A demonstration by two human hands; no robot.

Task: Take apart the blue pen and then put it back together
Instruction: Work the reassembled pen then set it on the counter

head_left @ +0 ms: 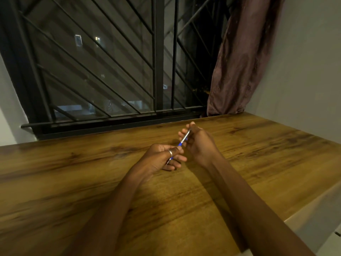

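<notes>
The blue pen (pixel 180 143) runs slantwise between my two hands, just above the wooden table (pixel 92 182). My left hand (pixel 158 158), with a ring on one finger, grips the pen's lower, blue end. My right hand (pixel 198 142) pinches the upper, silvery part, which shows between its fingers. Only a short blue stretch and the thin metallic section are visible; my fingers cover the rest. I cannot tell whether the two halves are joined or apart.
A barred window (pixel 110 71) stands beyond the table's far edge. A dull pink curtain (pixel 239 61) hangs at its right, reaching the tabletop. A pale wall (pixel 304 71) borders the right side. The table's near right edge drops off at the lower right.
</notes>
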